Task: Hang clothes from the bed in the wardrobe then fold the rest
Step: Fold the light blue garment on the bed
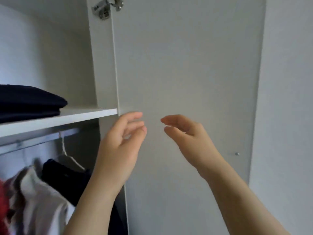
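Hanging clothes: a red garment [2, 200], a pale garment [39, 197] and a dark garment [64, 180] on a white hanger [67, 158], blurred, crowded under the rail [42, 138] at lower left.
Folded dark clothes [28, 102]: stacked on the shelf [76, 116], bare shelf edge to their right.
Hinge [106, 7]: metal, at the top of the open wardrobe door [186, 65].
Left hand [122, 145]: raised by the shelf's right end, fingers loosely curled, holding nothing.
Right hand [188, 134]: before the door's plain inner face, relaxed, holding nothing; an open gap between the hands.
Metal stud [237, 153]: near the door's right edge.
Wall [288, 82]: pale, beyond that edge.
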Motion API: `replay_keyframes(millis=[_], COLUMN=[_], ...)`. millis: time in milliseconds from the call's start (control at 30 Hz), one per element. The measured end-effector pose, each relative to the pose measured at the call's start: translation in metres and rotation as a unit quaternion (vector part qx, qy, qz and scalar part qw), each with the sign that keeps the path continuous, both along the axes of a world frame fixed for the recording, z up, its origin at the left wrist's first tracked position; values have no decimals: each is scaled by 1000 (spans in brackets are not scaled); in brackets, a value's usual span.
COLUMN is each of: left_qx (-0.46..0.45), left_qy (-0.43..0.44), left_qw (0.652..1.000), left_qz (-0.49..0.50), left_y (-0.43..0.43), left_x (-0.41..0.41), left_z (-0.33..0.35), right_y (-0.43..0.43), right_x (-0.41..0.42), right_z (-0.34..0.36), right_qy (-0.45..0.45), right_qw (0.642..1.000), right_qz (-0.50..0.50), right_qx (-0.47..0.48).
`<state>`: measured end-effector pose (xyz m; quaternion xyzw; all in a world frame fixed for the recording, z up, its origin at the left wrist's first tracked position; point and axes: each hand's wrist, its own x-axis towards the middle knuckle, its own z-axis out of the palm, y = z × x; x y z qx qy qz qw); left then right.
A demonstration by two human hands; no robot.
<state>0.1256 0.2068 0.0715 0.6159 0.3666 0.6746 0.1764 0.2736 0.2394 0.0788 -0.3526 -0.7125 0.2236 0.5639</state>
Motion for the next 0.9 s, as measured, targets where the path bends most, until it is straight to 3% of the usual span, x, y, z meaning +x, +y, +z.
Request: replay_keyframes(millis=[233,467,567,900], left_qx=[-79,-112,-95,-117], left_qy=[9,88,106,161], left_qw=[974,911,880,751], left_qz=[-210,-386,-453,-630], left_y=[-21,-141,-208,-410], left_x=[179,391,477,696], left_z=[-41,-75,-79,-106], right_y=[-98,-268,-353,-591], right_x=[174,352,422,587], right_z=[-39,-81,-92,-121], right_qy=[45,92,80,166], right_qw=[978,923,892,757], right_qz=[-201,-365,-434,-626], right_qx=[-45,-81,-100,-89])
